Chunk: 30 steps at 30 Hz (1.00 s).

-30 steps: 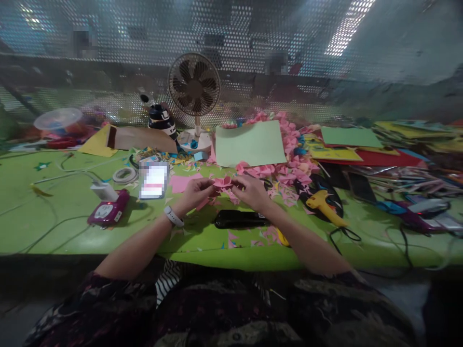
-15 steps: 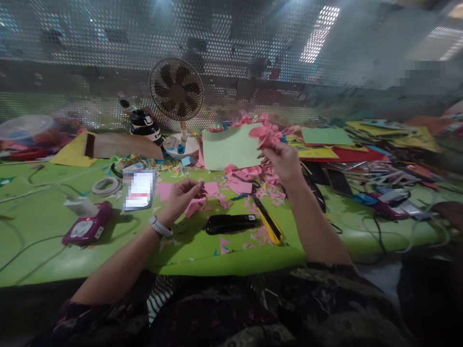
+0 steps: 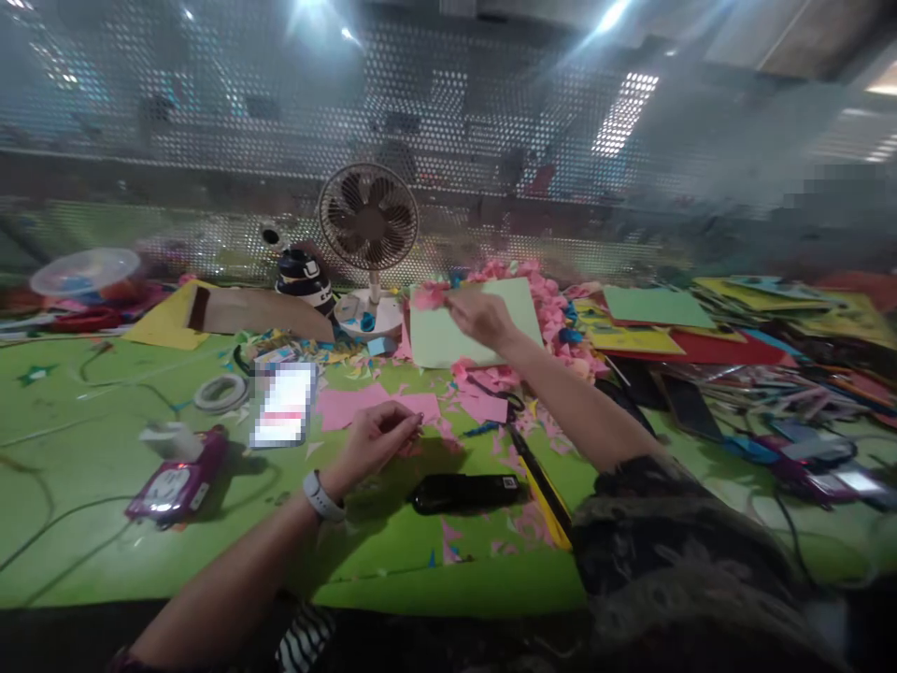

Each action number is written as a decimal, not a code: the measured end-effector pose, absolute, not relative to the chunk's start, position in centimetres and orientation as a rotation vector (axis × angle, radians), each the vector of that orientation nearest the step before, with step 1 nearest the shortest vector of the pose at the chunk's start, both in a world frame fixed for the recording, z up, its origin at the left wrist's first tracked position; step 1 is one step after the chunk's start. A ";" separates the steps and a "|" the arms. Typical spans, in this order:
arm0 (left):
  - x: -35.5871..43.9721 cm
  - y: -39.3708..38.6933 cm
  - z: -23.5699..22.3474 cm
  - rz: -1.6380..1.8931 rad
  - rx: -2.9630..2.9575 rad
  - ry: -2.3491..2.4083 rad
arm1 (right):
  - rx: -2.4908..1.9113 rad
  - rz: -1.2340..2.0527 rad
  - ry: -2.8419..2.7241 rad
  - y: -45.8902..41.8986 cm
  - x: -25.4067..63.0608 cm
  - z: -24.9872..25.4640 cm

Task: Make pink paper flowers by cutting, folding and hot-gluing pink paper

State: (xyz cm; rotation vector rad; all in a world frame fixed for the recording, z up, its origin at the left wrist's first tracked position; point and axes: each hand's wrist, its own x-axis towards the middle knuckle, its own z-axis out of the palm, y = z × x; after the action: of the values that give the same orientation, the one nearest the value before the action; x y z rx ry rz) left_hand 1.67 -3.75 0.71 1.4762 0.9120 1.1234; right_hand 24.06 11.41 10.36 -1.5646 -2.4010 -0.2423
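Note:
My right hand (image 3: 483,318) reaches over the pale green sheet (image 3: 522,322), its fingers closed on a pink paper flower (image 3: 429,296) near the sheet's upper left corner. Motion smears the flower's outline. My left hand (image 3: 378,441), with a white band at the wrist, hovers low over the table with thumb and fingertips pinched. Whether anything small sits in that pinch, I cannot make out. Beside it lie pink paper pieces (image 3: 350,407). A black stapler-like tool (image 3: 462,494) rests to its right, near a yellow utility knife (image 3: 547,495).
Many pink paper flowers (image 3: 553,308) heap around the green sheet. A fan (image 3: 368,220) stands behind, beside a dark bottle (image 3: 305,280). A lit phone (image 3: 284,407), a tape roll (image 3: 220,393) and a purple power socket (image 3: 178,477) with cords lie left. Coloured paper (image 3: 659,308) is stacked right.
My right hand went from the middle, out to the right with a pink flower, then left over the green sheet. My left hand let go of the pink paper and stayed low. The view shifted.

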 end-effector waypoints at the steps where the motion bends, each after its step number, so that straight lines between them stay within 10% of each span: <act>1: 1.6 -3.7 0.7 1.116 1.475 0.916 | -1.776 -0.238 -2.264 13.1 24.3 10.7; 30: -2.1 0.6 1.7 1.744 1.029 1.089 | -1.439 0.487 -2.763 4.1 21.1 4.6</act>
State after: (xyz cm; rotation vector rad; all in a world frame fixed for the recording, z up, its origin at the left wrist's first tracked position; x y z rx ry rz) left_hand -2.10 0.63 1.75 1.0293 1.0894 1.7437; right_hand 21.09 4.11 4.63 -1.4390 -2.7630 0.4873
